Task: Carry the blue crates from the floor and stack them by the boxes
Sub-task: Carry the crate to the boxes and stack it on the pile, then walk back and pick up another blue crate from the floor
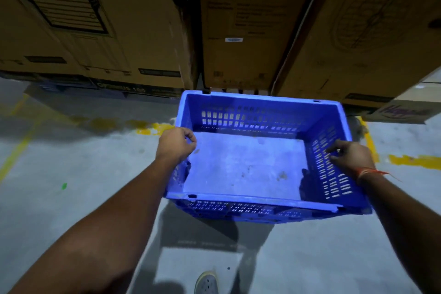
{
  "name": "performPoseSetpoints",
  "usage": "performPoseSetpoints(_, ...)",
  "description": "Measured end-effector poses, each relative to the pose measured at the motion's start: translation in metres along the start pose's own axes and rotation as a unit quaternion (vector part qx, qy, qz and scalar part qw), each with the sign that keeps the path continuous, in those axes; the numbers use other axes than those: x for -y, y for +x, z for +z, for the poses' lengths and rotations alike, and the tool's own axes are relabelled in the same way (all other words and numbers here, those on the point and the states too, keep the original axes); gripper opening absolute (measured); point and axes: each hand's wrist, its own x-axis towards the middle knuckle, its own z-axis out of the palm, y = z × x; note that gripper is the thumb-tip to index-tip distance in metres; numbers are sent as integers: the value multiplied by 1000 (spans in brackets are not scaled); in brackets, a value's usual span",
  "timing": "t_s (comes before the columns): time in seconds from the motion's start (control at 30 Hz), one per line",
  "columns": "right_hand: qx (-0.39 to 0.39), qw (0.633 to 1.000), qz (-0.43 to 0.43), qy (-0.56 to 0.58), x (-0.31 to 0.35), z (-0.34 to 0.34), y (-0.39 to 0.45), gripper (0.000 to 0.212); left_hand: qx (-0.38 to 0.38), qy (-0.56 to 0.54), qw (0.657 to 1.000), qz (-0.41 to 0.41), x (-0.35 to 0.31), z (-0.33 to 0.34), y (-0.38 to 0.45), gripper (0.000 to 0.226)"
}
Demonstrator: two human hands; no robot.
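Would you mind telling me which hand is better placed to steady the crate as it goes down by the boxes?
Left. The left hand curls over the crate rim, while the right hand shows loose fingers at the side wall.

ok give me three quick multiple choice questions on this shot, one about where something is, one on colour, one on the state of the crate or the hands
1. Where do the cardboard boxes stand relative to the blue crate?
A. beyond its far side
B. inside it
C. behind the person

2. What colour are the painted floor lines?
A. red
B. yellow
C. white

3. What is in the crate?
A. bottles
B. folded cloth
C. nothing

Answers:
1. A, the boxes rise just past the crate's far rim.
2. B, worn yellow paint runs across the grey floor.
3. C, its bare bottom shows, while the left hand grips the left rim and the right hand the right wall.
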Motion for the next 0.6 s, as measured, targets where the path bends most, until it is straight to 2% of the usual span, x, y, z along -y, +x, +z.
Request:
performPoseSetpoints(0.37,11,999,4,42,-9,8,19,22,10,7,1000,4,-2,-2,7,7)
performPoseSetpoints(0.47,42,996,9,78,-10,4,17,27,57,18,998,-3,0,-8,7,8)
performPoseSetpoints(0.5,68,995,7,78,-12,0,15,30,90,29,995,-13,-1,-13,7,17)
performPoseSetpoints(0.53,103,992,2,74,-13,-5,13,40,126,55,990,-23,-4,-17,5,36)
performPoseSetpoints(0.6,145,987,3,63,-18,-11,4,68,144,129,979,-65,-17,-22,-3,66)
